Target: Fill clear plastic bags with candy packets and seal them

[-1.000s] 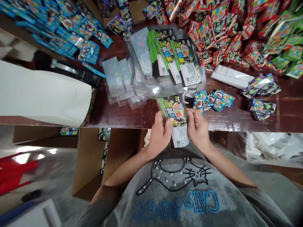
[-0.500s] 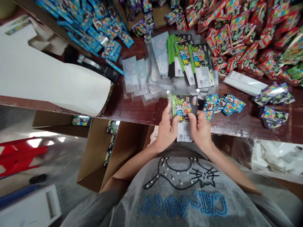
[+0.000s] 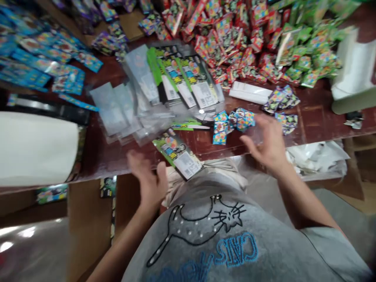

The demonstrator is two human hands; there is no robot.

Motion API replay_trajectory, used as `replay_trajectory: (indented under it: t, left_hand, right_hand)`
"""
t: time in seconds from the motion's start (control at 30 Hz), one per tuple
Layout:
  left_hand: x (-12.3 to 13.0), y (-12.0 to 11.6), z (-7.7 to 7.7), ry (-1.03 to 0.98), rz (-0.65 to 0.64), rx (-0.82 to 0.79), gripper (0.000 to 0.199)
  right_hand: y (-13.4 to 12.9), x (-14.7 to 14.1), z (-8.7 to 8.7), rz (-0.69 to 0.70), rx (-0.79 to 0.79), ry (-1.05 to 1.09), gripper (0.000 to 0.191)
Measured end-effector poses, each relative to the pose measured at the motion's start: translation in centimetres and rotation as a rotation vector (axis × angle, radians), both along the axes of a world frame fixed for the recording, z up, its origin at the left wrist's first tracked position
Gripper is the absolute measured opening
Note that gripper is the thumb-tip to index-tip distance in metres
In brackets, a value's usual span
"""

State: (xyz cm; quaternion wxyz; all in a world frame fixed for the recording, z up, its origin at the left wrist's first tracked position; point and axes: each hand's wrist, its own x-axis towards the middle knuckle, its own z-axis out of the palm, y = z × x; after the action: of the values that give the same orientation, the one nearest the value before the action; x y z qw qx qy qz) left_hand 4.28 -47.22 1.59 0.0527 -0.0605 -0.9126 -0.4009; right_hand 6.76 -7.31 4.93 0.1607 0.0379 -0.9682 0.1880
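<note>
A black and green printed pouch (image 3: 179,153) lies tilted at the table's front edge, between my hands and touched by neither. My left hand (image 3: 148,176) is blurred to the left of it, thumb apart from the fingers, holding nothing. Over the table at the right, my right hand (image 3: 266,141) is open, its thumb spread, beside small blue packets (image 3: 245,119) and purple packets (image 3: 286,122). Behind the pouch lie a stack of black and green pouches (image 3: 202,92) and clear plastic sleeves (image 3: 110,109).
Piles of blue packets (image 3: 38,55), red packets (image 3: 229,35) and green packets (image 3: 320,51) line the back. A folded white strip (image 3: 249,92) lies right of centre. Below the table are cardboard boxes (image 3: 91,211) and a bag of white scraps (image 3: 317,158).
Both hands have let go of the pouch and moved apart, my right hand going right towards the small packets. The pouch now lies at the table edge. The view has shifted right.
</note>
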Motion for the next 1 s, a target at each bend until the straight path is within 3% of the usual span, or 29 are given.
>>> replay_trajectory:
  t: [0.07,0.1,0.17,0.23,0.33,0.4,0.57,0.7,0.9,1.0]
  left_hand:
    - [-1.7,-0.2,1.9,0.160,-0.128,-0.196,0.097]
    - [-2.9,0.5,2.7,0.197,-0.254,-0.258,0.094]
    - [-5.6,3.9,3.9,0.228,-0.546,-0.315,0.092]
    - [-8.1,8.5,4.4,0.208,-0.792,-0.399,0.100]
    - [-10.5,14.3,4.1,0.189,-0.948,-0.521,0.103]
    - [-10.8,15.8,3.7,0.189,-0.958,-0.566,0.096]
    - [-9.4,14.3,3.0,0.134,-0.956,-0.627,0.082]
    - [-8.4,13.2,2.8,0.083,-0.948,-0.612,0.079]
    - [-7.1,13.3,2.2,-0.009,-0.927,-0.544,0.079]
    - [-7.6,14.2,1.6,-0.052,-0.932,-0.540,0.082]
  right_hand:
    - [7.2,0.5,0.9,-0.116,0.170,-0.064,0.092]
    - [10.4,0.8,1.2,-0.119,0.225,-0.163,0.098]
    - [15.0,0.8,1.5,-0.093,0.266,-0.340,0.104]
    - [16.9,0.4,1.5,-0.052,0.247,-0.435,0.100]
    - [15.2,0.2,1.5,-0.072,0.241,-0.380,0.072]
    - [12.6,0.8,1.4,-0.082,0.276,-0.302,0.057]
    - [6.2,3.3,-1.7,-0.094,0.335,-0.229,0.047]
    - [3.9,3.4,-4.6,-0.225,0.233,-0.221,0.048]
    - [3.4,2.2,-3.9,-0.176,0.217,-0.257,0.049]
    - [2.8,1.9,-4.3,-0.250,0.153,-0.103,0.043]
